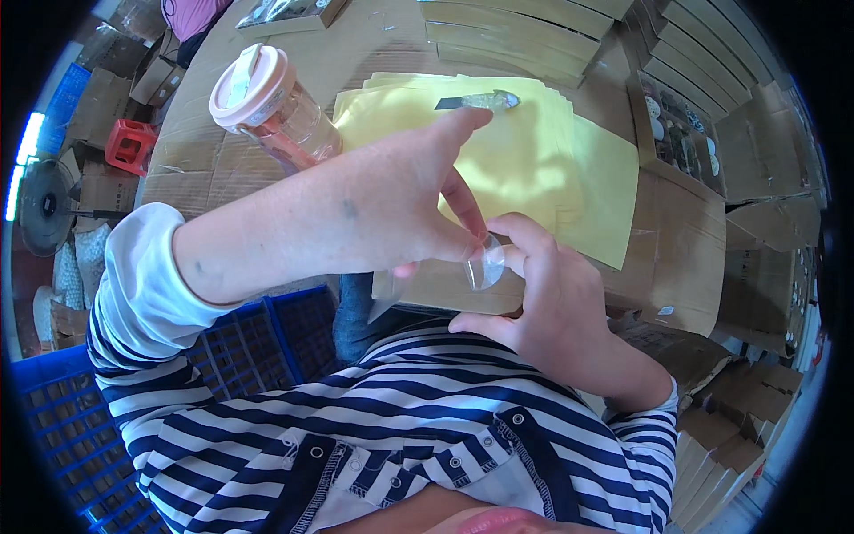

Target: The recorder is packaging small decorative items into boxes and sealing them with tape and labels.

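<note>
Both my hands meet over the near edge of the table, at a curled piece of clear plastic film [486, 270]. My left hand [427, 200] reaches across from the left, its thumb and a finger closed on the film. From the right, the bent fingers of my right hand [556, 298] touch the film's other side, while its thumb stretches out lower down. Beyond the hands lie yellow sheets [534, 169] in a loose stack. On them rests what looks like a cutter knife [485, 100] with a dark blade, close past my left index fingertip.
A clear tumbler with a pink lid [258, 84] stands left on the cardboard-covered table [672, 254]. Flat boxes [520, 40] are stacked at the back, and an open box of small items [680, 133] sits right. Blue crates [240, 356] and a red stool [132, 145] are to the left.
</note>
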A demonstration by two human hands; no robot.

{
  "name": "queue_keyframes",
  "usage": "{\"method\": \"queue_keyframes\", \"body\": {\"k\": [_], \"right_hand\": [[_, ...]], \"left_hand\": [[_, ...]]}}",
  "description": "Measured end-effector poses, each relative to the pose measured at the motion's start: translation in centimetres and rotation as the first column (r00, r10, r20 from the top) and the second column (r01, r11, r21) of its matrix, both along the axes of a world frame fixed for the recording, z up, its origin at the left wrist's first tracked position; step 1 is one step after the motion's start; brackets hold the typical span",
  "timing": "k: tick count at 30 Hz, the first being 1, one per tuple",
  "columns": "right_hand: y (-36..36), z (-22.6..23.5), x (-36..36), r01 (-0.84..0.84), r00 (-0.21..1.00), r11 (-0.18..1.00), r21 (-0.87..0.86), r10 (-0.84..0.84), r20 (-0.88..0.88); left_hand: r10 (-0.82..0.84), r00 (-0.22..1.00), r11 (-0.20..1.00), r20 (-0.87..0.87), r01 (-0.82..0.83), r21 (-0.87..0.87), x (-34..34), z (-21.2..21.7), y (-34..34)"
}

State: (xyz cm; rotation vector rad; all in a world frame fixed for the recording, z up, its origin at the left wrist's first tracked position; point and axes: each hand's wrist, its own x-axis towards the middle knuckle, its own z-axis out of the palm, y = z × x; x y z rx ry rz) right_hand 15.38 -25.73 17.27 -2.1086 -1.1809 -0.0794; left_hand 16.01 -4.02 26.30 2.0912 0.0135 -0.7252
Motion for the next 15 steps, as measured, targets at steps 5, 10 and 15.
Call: {"method": "queue_keyframes", "body": {"k": [5, 10, 15], "right_hand": [[0.2, 0.2, -0.2, 0.012, 0.997, 0.997, -0.071, -0.018, -0.08], [0.6, 1.0, 0.1, 0.026, 0.978, 0.991, -0.133, -0.053, -0.201], [0.6, -0.1, 0.3, -0.003, 0.99, 1.0, -0.011, 0.002, -0.144]], "left_hand": [[-0.049, 0.998, 0.998, 0.037, 0.048, 0.028, 0.1, -1.0, -0.3], [-0.102, 0.961, 0.994, 0.256, 0.091, 0.054, -0.3, -2.9, 0.0], [-0.139, 0.9, 0.99, 0.413, 0.129, 0.053, -0.6, -4.0, 0.0]]}}
